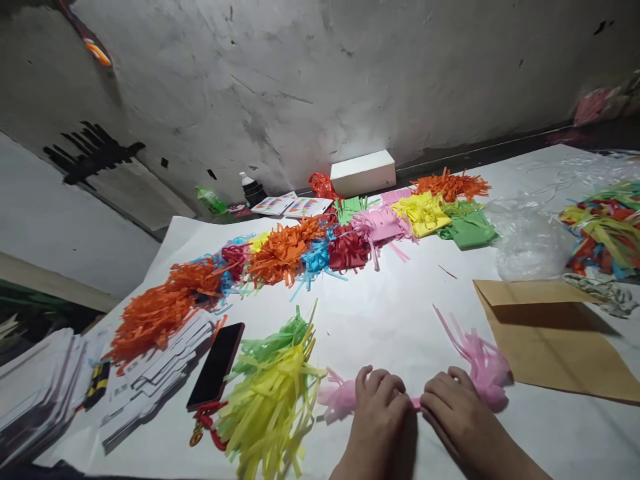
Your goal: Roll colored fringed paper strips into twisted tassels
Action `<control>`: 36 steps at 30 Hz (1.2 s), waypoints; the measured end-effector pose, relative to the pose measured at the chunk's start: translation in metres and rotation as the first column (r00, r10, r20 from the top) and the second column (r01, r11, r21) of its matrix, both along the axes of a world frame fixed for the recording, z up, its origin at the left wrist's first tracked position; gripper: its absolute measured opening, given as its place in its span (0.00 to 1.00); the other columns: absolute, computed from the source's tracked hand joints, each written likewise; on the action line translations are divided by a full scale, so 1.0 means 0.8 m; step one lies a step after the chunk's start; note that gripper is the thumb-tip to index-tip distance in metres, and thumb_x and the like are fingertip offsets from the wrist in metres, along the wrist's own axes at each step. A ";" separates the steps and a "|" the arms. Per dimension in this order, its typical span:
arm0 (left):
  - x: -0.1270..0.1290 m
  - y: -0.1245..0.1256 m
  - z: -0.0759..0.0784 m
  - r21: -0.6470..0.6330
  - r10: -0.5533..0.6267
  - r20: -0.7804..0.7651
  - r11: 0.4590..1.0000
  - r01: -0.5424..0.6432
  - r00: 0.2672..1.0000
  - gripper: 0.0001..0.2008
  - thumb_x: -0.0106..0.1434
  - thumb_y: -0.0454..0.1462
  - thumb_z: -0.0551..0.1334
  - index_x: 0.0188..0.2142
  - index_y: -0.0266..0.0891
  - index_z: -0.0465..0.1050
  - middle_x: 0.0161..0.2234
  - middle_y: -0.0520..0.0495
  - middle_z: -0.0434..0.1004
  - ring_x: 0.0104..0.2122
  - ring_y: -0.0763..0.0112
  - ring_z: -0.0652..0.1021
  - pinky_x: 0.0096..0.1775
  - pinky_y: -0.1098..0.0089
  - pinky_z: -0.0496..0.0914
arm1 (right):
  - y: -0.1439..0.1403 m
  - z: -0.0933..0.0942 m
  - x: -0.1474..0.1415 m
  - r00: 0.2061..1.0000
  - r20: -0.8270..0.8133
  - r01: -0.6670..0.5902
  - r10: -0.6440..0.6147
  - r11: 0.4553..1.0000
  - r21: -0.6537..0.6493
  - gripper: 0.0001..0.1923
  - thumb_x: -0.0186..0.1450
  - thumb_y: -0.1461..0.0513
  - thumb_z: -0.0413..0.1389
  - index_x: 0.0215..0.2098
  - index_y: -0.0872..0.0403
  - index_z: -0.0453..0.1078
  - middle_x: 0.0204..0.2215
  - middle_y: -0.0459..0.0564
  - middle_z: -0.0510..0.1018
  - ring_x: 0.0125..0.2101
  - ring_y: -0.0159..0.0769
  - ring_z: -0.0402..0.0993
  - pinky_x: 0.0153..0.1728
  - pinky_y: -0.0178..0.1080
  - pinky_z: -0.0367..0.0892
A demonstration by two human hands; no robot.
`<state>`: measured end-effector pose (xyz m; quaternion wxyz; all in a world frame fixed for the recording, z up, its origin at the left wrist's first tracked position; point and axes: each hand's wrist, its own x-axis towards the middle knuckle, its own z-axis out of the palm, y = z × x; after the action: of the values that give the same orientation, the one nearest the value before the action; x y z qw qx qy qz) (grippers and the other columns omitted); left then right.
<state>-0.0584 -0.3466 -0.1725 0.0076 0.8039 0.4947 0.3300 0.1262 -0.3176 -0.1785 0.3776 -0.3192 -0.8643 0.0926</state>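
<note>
Pink tassel (484,371) lies on the table (380,313) close to the person, a thin twisted strand at its middle and loose fringe out at both ends. The left hand (381,400) and right hand (453,400) are set side by side on it, a short gap between them where the strand shows; the fingers of both are curled over and closed on the paper, though their undersides are hidden. Just beyond the left hand are yellow strips (273,413) with green strips (273,340) behind, then a phone (216,367) and stacked cards (160,377). Near the right hand, past the pink fringe, is a brown envelope (560,353). Farther back, a row of colourful tassels (283,253) runs across the table, with a white box (363,173) behind it, near the wall (300,80)
</note>
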 end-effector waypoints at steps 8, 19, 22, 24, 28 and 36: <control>-0.003 -0.002 0.026 -0.374 0.033 0.122 0.927 0.015 0.992 0.08 0.61 0.27 0.68 0.30 0.38 0.72 0.35 0.49 0.76 0.39 0.63 0.71 0.44 0.59 0.60 | 0.000 0.003 0.019 0.999 0.043 -0.031 0.031 1.000 -0.003 0.17 0.75 0.71 0.42 0.34 0.56 0.69 0.30 0.47 0.71 0.33 0.38 0.62 0.45 0.45 0.55; 0.019 -0.008 0.010 -0.327 0.237 0.047 0.921 -0.209 0.970 0.08 0.59 0.26 0.60 0.31 0.40 0.69 0.35 0.48 0.72 0.36 0.62 0.69 0.45 0.55 0.57 | 0.011 -0.006 0.061 0.955 0.253 0.200 -0.156 0.967 -0.160 0.08 0.71 0.66 0.51 0.34 0.50 0.66 0.33 0.46 0.70 0.36 0.43 0.65 0.47 0.52 0.51; 0.018 -0.005 0.006 -0.227 0.211 0.012 0.953 -0.203 0.977 0.10 0.57 0.25 0.65 0.31 0.41 0.70 0.36 0.51 0.73 0.36 0.64 0.69 0.46 0.57 0.57 | 0.014 -0.002 0.057 0.957 0.232 0.221 -0.176 0.958 -0.183 0.07 0.69 0.66 0.53 0.33 0.50 0.66 0.31 0.44 0.70 0.34 0.42 0.66 0.46 0.52 0.52; 0.017 -0.003 0.008 -0.106 0.124 -0.050 0.986 -0.129 0.991 0.11 0.59 0.25 0.67 0.30 0.42 0.71 0.35 0.54 0.75 0.37 0.66 0.71 0.51 0.56 0.55 | 0.012 0.002 0.054 0.965 0.205 0.202 -0.161 0.959 -0.197 0.08 0.69 0.68 0.52 0.34 0.49 0.67 0.33 0.43 0.72 0.36 0.40 0.68 0.50 0.52 0.52; 0.021 -0.001 0.002 -0.024 0.001 -0.228 1.000 -0.007 0.974 0.08 0.65 0.31 0.67 0.30 0.41 0.71 0.31 0.54 0.76 0.36 0.65 0.73 0.55 0.55 0.54 | 0.002 0.005 0.039 0.996 0.047 0.078 -0.072 0.987 -0.142 0.15 0.68 0.73 0.46 0.35 0.50 0.69 0.33 0.44 0.73 0.39 0.38 0.68 0.59 0.55 0.50; 0.023 0.004 0.013 -0.357 -0.009 0.027 0.934 0.018 1.000 0.08 0.65 0.28 0.59 0.31 0.37 0.74 0.32 0.46 0.78 0.31 0.68 0.76 0.34 0.69 0.68 | 0.002 0.016 0.020 0.999 0.035 0.027 -0.032 0.992 0.122 0.20 0.73 0.73 0.41 0.34 0.55 0.70 0.29 0.47 0.74 0.33 0.37 0.67 0.56 0.50 0.55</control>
<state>-0.0398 -0.3435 -0.1619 0.1621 0.7885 0.5407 0.2443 0.1424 -0.3163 -0.1658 0.3818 -0.3099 -0.8703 0.0283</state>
